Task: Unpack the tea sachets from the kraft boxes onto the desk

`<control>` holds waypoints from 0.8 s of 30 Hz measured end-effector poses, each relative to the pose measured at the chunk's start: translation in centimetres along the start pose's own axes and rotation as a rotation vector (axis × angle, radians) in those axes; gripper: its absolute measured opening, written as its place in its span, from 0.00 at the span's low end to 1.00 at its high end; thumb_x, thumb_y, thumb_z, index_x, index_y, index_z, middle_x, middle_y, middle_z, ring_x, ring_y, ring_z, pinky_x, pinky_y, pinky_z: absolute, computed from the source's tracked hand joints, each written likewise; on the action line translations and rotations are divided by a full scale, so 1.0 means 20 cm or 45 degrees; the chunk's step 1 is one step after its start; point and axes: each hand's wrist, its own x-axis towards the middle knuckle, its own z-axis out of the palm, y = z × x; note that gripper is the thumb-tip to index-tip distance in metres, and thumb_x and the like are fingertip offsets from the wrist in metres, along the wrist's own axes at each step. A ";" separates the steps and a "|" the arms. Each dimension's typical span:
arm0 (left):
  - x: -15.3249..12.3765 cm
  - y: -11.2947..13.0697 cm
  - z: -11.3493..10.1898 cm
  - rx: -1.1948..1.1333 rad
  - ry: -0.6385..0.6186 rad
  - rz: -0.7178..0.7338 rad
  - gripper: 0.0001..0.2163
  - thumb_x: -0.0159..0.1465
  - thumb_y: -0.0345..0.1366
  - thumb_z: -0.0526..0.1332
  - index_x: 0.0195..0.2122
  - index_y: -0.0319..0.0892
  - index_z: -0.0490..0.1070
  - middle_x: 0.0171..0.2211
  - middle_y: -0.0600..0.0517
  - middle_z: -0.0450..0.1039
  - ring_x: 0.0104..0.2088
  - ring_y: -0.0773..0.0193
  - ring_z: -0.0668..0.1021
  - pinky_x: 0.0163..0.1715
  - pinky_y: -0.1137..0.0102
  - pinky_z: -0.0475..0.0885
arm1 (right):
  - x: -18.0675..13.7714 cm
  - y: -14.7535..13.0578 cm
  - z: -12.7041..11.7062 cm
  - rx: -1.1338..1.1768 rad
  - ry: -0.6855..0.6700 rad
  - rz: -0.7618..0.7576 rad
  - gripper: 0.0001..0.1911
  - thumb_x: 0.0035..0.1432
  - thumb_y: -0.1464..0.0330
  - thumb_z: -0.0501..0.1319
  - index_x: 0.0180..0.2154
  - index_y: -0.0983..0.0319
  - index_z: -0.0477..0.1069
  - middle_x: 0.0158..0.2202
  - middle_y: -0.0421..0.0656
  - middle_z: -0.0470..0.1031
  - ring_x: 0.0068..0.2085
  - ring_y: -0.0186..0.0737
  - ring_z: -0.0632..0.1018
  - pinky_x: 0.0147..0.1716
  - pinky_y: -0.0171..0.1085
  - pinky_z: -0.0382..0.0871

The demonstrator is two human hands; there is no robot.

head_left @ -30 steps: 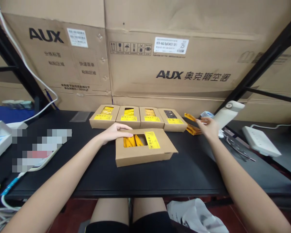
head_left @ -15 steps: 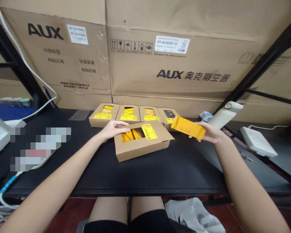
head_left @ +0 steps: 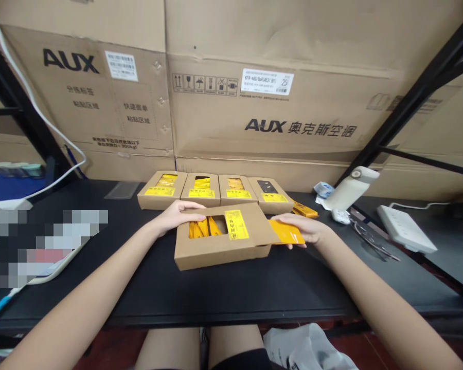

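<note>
On the black table sits a cardboard box with a cut-out window and a yellow label; orange packets show through the window. My left hand grips the box's far left corner, fingers closed over its top edge. Pinched in my right hand is an orange sachet, its left end at the box's right end, under the flap. How far it reaches inside is hidden. Behind my right hand lie more orange packets.
Several similar window boxes stand in a row behind. To the right are a white bottle, glasses and a white device. A blurred white object lies left. Large cardboard sheets line the back.
My right hand has moved left and slightly down, bringing the orange sachet to the box's right end. My left hand stays on the box. The orange packets behind are now visible.
</note>
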 end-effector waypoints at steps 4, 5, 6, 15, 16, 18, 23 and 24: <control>-0.01 0.02 0.01 0.011 -0.033 -0.024 0.20 0.49 0.44 0.71 0.42 0.43 0.77 0.42 0.49 0.79 0.45 0.55 0.79 0.47 0.64 0.73 | 0.03 0.02 0.09 -0.028 -0.111 -0.120 0.28 0.47 0.69 0.69 0.51 0.63 0.67 0.35 0.45 0.79 0.29 0.39 0.81 0.17 0.28 0.73; -0.01 0.03 0.01 0.008 -0.029 -0.027 0.20 0.49 0.44 0.71 0.43 0.43 0.77 0.42 0.49 0.79 0.45 0.55 0.79 0.47 0.64 0.72 | 0.04 0.02 0.11 -0.038 -0.105 -0.141 0.28 0.46 0.70 0.69 0.51 0.63 0.68 0.35 0.44 0.79 0.29 0.38 0.81 0.20 0.29 0.74; -0.01 0.03 0.01 0.006 -0.028 -0.031 0.21 0.49 0.44 0.71 0.43 0.43 0.76 0.42 0.49 0.79 0.45 0.55 0.79 0.47 0.64 0.72 | 0.06 0.03 0.14 -0.053 -0.075 -0.165 0.26 0.46 0.70 0.69 0.50 0.63 0.70 0.34 0.43 0.79 0.29 0.36 0.80 0.22 0.30 0.75; -0.02 0.06 0.05 0.003 -0.072 -0.074 0.22 0.48 0.43 0.70 0.45 0.44 0.75 0.44 0.49 0.78 0.47 0.53 0.78 0.47 0.62 0.71 | 0.15 0.09 0.33 -0.469 0.598 -0.612 0.21 0.41 0.56 0.71 0.35 0.63 0.75 0.36 0.46 0.79 0.38 0.48 0.78 0.38 0.45 0.74; -0.02 0.06 0.05 0.003 -0.079 -0.073 0.22 0.49 0.42 0.70 0.45 0.44 0.75 0.44 0.49 0.78 0.47 0.54 0.78 0.47 0.63 0.71 | 0.15 0.10 0.34 -0.505 0.608 -0.643 0.22 0.42 0.55 0.70 0.36 0.62 0.75 0.37 0.47 0.79 0.39 0.49 0.78 0.38 0.46 0.74; -0.02 0.06 0.05 0.016 -0.074 -0.063 0.21 0.49 0.42 0.70 0.45 0.44 0.75 0.44 0.50 0.78 0.47 0.54 0.78 0.47 0.63 0.71 | 0.16 0.13 0.35 -0.540 0.629 -0.689 0.26 0.42 0.52 0.69 0.40 0.62 0.74 0.39 0.48 0.79 0.40 0.50 0.78 0.40 0.47 0.74; -0.02 0.05 0.05 0.065 -0.041 -0.018 0.20 0.49 0.43 0.69 0.44 0.45 0.76 0.43 0.50 0.78 0.47 0.53 0.77 0.48 0.62 0.71 | 0.17 0.18 0.40 -0.503 0.573 -0.679 0.34 0.40 0.50 0.69 0.48 0.58 0.71 0.43 0.49 0.77 0.49 0.52 0.76 0.55 0.51 0.65; -0.01 0.04 0.05 0.065 -0.035 -0.006 0.20 0.48 0.42 0.69 0.43 0.45 0.76 0.43 0.50 0.78 0.47 0.53 0.77 0.49 0.62 0.70 | 0.17 0.19 0.40 -0.459 0.453 -0.622 0.33 0.41 0.50 0.69 0.49 0.57 0.70 0.44 0.49 0.77 0.50 0.52 0.75 0.57 0.51 0.62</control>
